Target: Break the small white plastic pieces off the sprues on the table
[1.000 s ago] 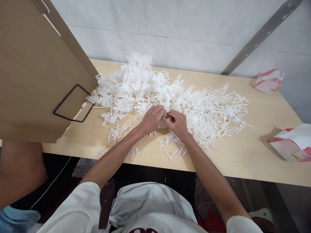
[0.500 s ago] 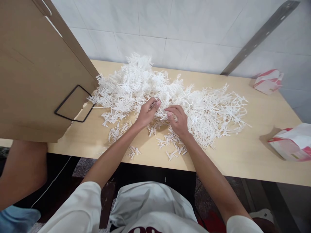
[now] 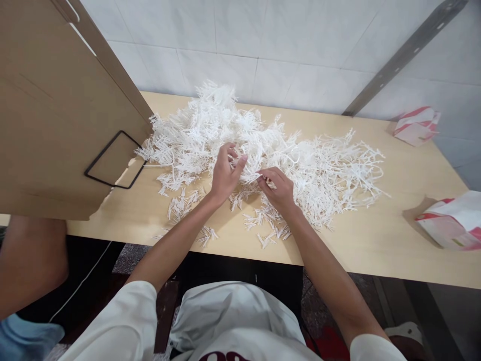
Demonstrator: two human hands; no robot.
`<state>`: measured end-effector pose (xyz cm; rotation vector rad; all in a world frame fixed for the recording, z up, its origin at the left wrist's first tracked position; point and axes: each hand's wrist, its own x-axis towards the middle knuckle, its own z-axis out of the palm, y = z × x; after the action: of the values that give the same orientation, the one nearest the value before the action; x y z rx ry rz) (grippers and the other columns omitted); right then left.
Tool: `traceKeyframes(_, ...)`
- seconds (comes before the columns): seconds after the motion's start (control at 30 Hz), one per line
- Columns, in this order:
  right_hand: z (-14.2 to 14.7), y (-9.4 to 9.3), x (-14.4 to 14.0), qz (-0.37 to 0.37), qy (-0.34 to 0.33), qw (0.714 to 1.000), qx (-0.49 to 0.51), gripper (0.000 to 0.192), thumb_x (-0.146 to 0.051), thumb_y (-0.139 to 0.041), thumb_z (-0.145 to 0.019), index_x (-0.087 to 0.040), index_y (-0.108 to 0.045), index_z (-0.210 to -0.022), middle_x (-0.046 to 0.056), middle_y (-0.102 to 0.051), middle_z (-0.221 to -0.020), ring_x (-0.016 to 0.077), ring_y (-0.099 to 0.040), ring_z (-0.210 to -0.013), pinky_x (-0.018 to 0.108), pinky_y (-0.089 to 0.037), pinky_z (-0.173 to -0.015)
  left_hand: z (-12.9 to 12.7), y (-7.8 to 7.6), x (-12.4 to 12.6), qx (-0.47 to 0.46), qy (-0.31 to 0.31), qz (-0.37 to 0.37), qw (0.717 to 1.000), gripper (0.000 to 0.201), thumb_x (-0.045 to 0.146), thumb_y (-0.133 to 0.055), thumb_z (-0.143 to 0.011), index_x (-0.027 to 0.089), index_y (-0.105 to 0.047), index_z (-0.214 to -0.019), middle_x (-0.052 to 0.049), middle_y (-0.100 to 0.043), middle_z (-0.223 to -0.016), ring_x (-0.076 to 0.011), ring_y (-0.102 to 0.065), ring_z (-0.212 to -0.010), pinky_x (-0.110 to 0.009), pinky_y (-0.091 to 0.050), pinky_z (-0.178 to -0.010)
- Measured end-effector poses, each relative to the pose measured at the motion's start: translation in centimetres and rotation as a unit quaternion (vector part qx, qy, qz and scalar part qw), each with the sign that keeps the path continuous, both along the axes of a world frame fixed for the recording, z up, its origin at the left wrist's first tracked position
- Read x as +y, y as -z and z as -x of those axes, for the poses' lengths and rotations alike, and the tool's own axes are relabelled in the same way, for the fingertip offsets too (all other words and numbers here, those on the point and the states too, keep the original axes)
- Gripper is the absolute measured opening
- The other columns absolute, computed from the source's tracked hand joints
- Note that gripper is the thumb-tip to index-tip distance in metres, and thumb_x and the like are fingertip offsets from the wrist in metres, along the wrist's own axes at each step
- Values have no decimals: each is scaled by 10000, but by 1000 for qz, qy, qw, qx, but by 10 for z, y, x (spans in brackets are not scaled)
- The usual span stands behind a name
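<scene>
A wide pile of white, thin, branching sprigs (image 3: 210,125) covers the middle of the table. At its front edge, my left hand (image 3: 225,173) is open, its thumb and fingers apart around the nearest sprigs. Just to its right, my right hand (image 3: 278,189) pinches the tip of a white branching sprig (image 3: 251,178) between thumb and fingers. That sprig spans the gap between my two hands. Small loose sprigs (image 3: 267,228) lie on the wood in front of my right hand. What the sprigs are made of I cannot tell.
A tall cardboard sheet (image 3: 56,115) with a black rectangular frame (image 3: 90,175) stands at the left. Another person's arm (image 3: 33,265) shows below it. Two red-and-white packets (image 3: 417,125) sit on the table's (image 3: 376,240) right side. A tiled wall (image 3: 300,45) closes the back.
My left hand has loosened from a pinch and spread its fingers. My right hand has shifted slightly right and closed on a sprig. The pile looks much the same.
</scene>
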<state>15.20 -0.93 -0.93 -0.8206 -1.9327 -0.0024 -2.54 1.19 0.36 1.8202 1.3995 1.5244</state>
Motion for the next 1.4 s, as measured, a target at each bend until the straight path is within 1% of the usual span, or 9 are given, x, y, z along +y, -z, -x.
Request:
traceKeyframes(0.17,-3,-4,-1,-33,12,995,-91,449,-145,-609,-832,-285,-530,-1251,56,-667,-1028,178,-616,-868,355,-516,-767,-1,1,-1,66,-21,-112,991,304,419,-536,-907,242,-477,-1148,-78,-464,-1127,-141,-532,-921,-318,-497,-828)
traceKeyframes(0.27,-5,-7,-3,-66,19,986,-154,381,-134,-604,-838,-315,-588,-1172,49,-661,-1060,191,-598,-940,372,-489,-811,0,1,0,79,-19,-118,990,260,393,-514,-921,234,-495,-1127,-79,-463,-1105,-155,-533,-961,-333,-507,-832)
traceKeyframes(0.4,-2,-6,-4,-58,34,994,-91,226,-195,-623,-844,-272,-632,-1056,59,-658,-1038,189,-592,-960,363,-493,-804,2,-5,-5,72,-3,-165,984,178,344,-457,-949,220,-533,-1052,-75,-528,-1062,-170,-542,-1023,-355,-502,-873)
traceKeyframes(0.53,4,-7,-4,0,68,998,16,62,-261,-601,-870,-220,-644,-888,66,-650,-956,184,-603,-895,349,-507,-748,3,-14,-15,124,210,-176,954,257,336,-408,-957,219,-515,-1159,-78,-621,-1131,-185,-574,-1109,-387,-456,-972)
traceKeyframes(0.6,5,-9,-5,29,71,995,57,89,-273,-579,-888,-208,-628,-851,57,-641,-893,171,-606,-841,330,-505,-715,1,-14,-17,137,246,-126,951,391,396,-468,-930,215,-452,-1277,-90,-621,-1188,-192,-575,-1133,-367,-441,-983)
traceKeyframes(0.7,5,-11,-5,51,94,991,87,105,-300,-579,-892,-211,-607,-842,35,-623,-819,164,-601,-797,325,-498,-710,-2,-10,-14,135,211,-51,967,474,481,-528,-894,206,-466,-1275,-90,-622,-1209,-171,-606,-1049,-324,-435,-942)
traceKeyframes(0.87,4,-12,-5,79,93,986,115,137,-359,-629,-859,-222,-640,-863,15,-639,-777,154,-599,-739,328,-507,-695,-3,-2,-3,180,191,-53,964,349,520,-492,-905,197,-626,-902,-28,-666,-841,-148,-603,-829,-306,-408,-823)
traceKeyframes(1.13,2,-14,-5,198,-10,963,183,195,-361,-615,-867,-232,-697,-989,33,-735,-965,155,-678,-857,338,-568,-767,-2,-7,-7,169,164,-16,972,256,418,-451,-943,211,-602,-947,-6,-657,-810,-127,-577,-743,-271,-415,-761)
traceKeyframes(1.4,3,-8,-5,106,72,990,51,155,-328,-596,-884,-240,-690,-970,28,-743,-891,146,-666,-745,307,-556,-715,-3,-3,-7,218,115,-15,969,175,315,-508,-883,226,-646,-944,10,-703,-822,-135,-565,-690,-275,-414,-743)
